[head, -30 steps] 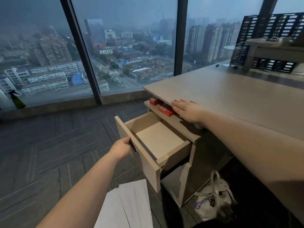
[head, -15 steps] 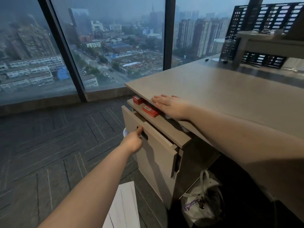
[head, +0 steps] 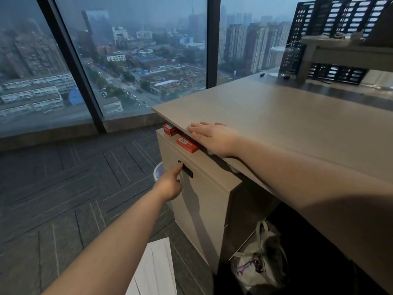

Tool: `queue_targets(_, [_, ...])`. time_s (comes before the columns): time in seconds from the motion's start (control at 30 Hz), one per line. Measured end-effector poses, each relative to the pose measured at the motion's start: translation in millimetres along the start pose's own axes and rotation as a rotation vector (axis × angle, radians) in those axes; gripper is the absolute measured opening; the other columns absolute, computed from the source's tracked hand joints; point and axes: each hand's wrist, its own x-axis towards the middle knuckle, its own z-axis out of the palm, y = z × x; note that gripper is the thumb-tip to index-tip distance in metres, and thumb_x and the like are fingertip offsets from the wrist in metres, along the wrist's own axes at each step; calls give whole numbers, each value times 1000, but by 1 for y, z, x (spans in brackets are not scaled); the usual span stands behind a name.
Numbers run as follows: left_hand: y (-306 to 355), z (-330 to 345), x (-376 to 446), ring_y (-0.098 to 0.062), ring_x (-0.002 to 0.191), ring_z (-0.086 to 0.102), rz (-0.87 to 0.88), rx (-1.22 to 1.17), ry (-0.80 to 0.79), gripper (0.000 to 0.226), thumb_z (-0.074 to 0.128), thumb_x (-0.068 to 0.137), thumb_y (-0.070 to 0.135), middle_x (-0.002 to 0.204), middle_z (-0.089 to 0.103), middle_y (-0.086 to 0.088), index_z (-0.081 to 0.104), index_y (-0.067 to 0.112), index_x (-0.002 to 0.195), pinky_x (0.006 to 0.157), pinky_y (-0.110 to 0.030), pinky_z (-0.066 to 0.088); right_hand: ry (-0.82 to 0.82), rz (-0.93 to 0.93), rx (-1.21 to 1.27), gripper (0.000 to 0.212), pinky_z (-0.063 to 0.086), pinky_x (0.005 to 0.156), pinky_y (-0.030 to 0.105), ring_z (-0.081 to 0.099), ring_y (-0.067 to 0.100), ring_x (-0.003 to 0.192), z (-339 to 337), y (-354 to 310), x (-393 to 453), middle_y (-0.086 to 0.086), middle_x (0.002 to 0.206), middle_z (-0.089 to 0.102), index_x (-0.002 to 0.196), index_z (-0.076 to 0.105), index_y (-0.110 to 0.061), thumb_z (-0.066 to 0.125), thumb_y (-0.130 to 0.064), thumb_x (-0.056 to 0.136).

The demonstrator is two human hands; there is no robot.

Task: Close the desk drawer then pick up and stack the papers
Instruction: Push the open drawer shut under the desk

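Two red boxes [head: 186, 144], barcode label, text perhaps illegible.

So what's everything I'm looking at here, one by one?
desk: one, beige, at right by the window
drawer cabinet: one, beige, under the desk edge, drawer shut
red boxes: two, on the cabinet top
papers: several white sheets, on the floor
bag: one, pale, under the desk
bin: one, pale, behind the cabinet
black rack: one, far end of the desk
left hand: fingers at the drawer handle
right hand: flat on the desk edge
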Motion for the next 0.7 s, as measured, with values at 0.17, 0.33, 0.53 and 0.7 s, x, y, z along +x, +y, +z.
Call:
queue_targets(0.17, [-9,-1,4,-33,128,49,-90,158,84,57,43,96,15,148,44,-10,26,29,149,98,-39,44,-17,-2,-10,47,6,120,41,14,14,148,-2,-3,3,-10,159,23,148,26,-32,22,-38,101])
queue_targets(0.33, [-6,10,23,-31,111,60,-5,302,289,33,45,96,18,123,64,-13,58,12,126,76,-28,40,-20,1,-22,47,6,121,41,14,14,148,-2,-3,5,-10,159,22,148,25,-31,22,-37,101])
queue_targets(0.53, [-5,11,40,-28,99,64,16,409,277,29,42,97,12,106,70,-10,68,10,110,75,-26,38,-14,0,-16,47,7,121,42,14,14,148,-2,-3,4,-9,159,23,148,26,-31,23,-37,101])
queue_targets(0.7, [-8,7,44,-31,108,60,-27,192,244,33,36,97,18,115,67,-13,63,12,114,85,-34,46,-2,-2,-9,47,8,120,41,15,14,148,-3,-4,3,-9,158,23,148,27,-31,23,-37,101])
